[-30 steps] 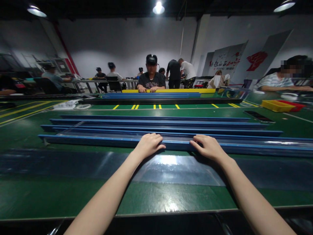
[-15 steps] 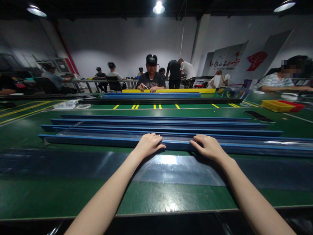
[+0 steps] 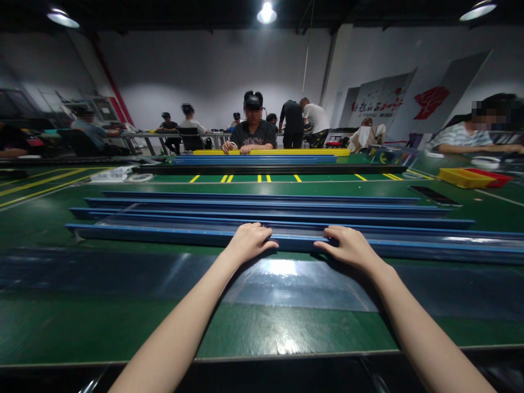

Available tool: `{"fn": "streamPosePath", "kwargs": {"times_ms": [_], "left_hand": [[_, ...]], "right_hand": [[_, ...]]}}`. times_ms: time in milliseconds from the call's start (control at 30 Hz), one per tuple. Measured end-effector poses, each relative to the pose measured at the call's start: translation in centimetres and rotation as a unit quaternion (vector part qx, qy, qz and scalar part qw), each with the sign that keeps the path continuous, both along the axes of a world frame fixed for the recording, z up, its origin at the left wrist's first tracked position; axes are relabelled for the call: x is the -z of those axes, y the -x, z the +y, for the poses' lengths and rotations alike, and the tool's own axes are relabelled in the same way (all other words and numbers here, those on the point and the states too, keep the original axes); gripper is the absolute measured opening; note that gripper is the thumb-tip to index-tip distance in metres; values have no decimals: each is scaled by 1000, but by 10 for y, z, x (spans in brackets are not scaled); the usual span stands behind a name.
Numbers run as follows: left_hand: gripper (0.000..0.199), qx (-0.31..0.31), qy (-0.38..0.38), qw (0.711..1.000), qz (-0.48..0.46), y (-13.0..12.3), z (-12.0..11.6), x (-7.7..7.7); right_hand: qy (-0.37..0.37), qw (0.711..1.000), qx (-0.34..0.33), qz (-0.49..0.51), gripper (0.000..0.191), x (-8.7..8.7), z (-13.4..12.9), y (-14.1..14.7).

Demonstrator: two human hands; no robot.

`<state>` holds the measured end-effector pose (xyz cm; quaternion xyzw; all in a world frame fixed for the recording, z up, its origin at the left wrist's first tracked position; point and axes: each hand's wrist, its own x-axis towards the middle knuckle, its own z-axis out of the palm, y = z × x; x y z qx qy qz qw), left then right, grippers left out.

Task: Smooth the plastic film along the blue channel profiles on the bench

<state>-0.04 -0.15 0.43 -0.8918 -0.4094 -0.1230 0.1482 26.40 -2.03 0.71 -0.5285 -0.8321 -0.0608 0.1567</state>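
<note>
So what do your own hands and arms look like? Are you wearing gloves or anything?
No gloves! My left hand and right hand are bare, and I see no rings, watch or bracelets. No sleeves show on my slim forearms either. My fingernails are too small to make out.

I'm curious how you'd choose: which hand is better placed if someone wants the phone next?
Probably right: the right hand is nearer the phone, beyond the front blue strip on that side. The left hand is farther across.
</note>
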Motion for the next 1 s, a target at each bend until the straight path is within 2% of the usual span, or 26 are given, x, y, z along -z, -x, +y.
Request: {"fn": "streamPosePath", "kwargs": {"times_ms": [1000], "left_hand": [[38, -14, 20, 1000, -16, 0, -1, 1]], "right_hand": [[-1, 1000, -4, 4, 40, 0, 1, -1]]}}
